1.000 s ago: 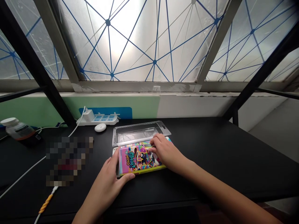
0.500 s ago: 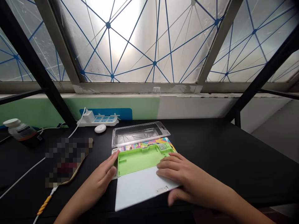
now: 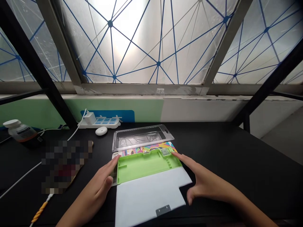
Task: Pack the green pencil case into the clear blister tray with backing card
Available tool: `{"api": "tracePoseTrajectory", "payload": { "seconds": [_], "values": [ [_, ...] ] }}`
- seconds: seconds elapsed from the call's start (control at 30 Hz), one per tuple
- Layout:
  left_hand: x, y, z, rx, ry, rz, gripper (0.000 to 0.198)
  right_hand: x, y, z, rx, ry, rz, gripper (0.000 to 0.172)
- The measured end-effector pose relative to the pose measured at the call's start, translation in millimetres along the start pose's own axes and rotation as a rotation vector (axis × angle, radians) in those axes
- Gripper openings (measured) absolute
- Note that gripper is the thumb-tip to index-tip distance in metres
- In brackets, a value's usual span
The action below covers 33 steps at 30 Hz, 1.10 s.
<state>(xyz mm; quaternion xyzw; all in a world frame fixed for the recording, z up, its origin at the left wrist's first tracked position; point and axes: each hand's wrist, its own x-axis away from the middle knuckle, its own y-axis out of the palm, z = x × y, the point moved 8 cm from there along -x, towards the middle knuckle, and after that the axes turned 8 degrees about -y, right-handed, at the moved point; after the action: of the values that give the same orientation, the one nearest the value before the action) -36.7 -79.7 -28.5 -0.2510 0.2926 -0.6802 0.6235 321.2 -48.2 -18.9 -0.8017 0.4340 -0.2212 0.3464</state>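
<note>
A light green plastic tray (image 3: 142, 166) lies in front of me, with a white sheet (image 3: 146, 195) extending from its near edge. The sheet has a notch at its right side and a small grey patch near the bottom. Behind the tray shows a strip of colourful printed card (image 3: 142, 149). My left hand (image 3: 100, 183) rests its outstretched fingertips against the tray's left edge. At the tray's upper right corner, the fingertips of my right hand (image 3: 201, 176) touch the rim, thumb spread wide apart below. Neither hand grips anything.
A clear plastic package shell (image 3: 142, 138) lies just behind the card. Further back are a white power strip (image 3: 101, 122) and a small white rounded case (image 3: 101, 131). At left stand a bottle (image 3: 20, 132) and a blurred-out object (image 3: 66, 167) with a cable (image 3: 39, 212).
My right hand has slid off the white sheet to the right and up to the tray's corner, uncovering the sheet's notch. The sheet's near edge sits lower in view. My left hand stays at the tray's left.
</note>
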Motion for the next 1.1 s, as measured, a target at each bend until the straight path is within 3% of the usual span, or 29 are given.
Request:
{"api": "tracePoseTrajectory", "payload": {
  "seconds": [0.03, 0.13, 0.2, 0.43, 0.6, 0.73, 0.83, 0.93, 1.1],
  "values": [
    [1, 0.3, -2, 0.015, 0.001, -0.004, 0.074, 0, -1, 2, -0.016, -0.001, 0.021, 0.119],
    [2, 1.8, -6, 0.055, 0.011, -0.025, 0.080, 0, -5, 4, -0.059, -0.015, 0.122, 0.085],
    [1, 2.4, -6, 0.074, 0.005, -0.040, 0.082, -2, -7, 3, -0.073, -0.044, 0.175, 0.076],
    [0, 0.1, 8, 0.143, -0.006, -0.058, 0.086, -14, -7, -5, 0.025, -0.064, 0.215, 0.072],
    [-2, 2.1, 11, 0.097, -0.011, -0.066, 0.102, -19, 0, -1, 0.121, -0.058, 0.212, 0.098],
    [1, 1.3, 10, 0.041, -0.030, 0.004, 0.090, -14, -3, -6, 0.102, -0.128, 0.299, 0.095],
    [3, -2.2, 21, 0.093, -0.030, 0.094, 0.084, -13, -17, -19, 0.038, -0.185, 0.360, 0.091],
    [-11, -16.6, 46, 0.106, -0.031, 0.234, 0.084, -29, -38, -33, -0.024, -0.234, 0.393, 0.087],
    [-77, -49.2, 86, -0.061, 0.069, 0.350, 0.083, -92, -71, -35, -0.022, -0.250, 0.429, 0.091]
  ]
}}
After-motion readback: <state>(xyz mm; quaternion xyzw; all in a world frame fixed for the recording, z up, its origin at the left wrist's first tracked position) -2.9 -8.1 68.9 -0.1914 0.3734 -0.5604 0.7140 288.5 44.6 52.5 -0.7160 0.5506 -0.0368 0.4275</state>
